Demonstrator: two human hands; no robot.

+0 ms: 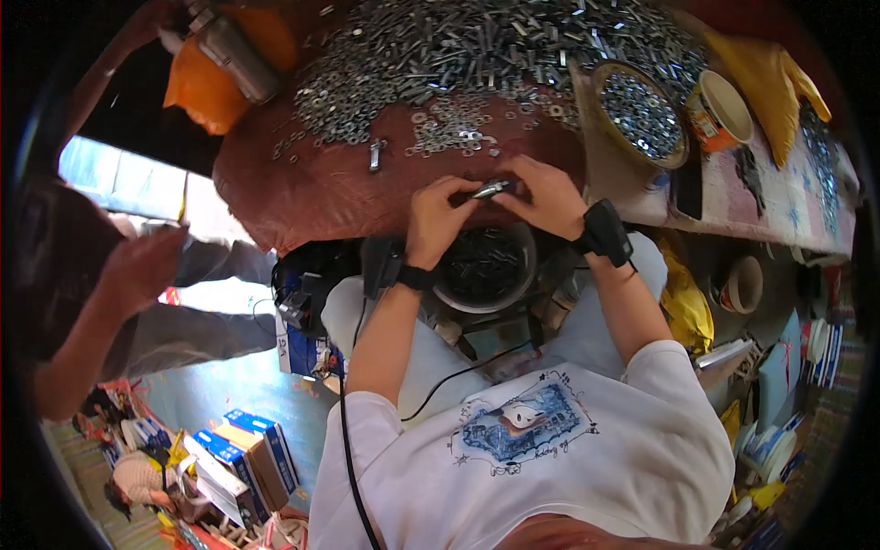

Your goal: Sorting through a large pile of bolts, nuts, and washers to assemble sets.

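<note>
My left hand [440, 218] and my right hand [547, 196] meet in front of me at the table's near edge. Both pinch a small shiny metal piece [492, 190] between fingers and thumbs; its exact kind is partly covered. Below them, a metal bowl [526, 275] holds dark, elongated metal pieces. Just beyond the hands, flat metal washers [449, 126] lie scattered on the red-brown table cover [312, 197]. A short metal piece [375, 156] stands apart to the left of them. Behind spreads a large heap of small metal pieces [477, 50].
A round basin [682, 151] of small shiny parts stands at right, beside a paper tub [724, 105] and a yellow bag [765, 82]. Another person's arm [128, 284] is at left. A steel bottle [234, 57] lies on an orange bag [197, 96] at the back left.
</note>
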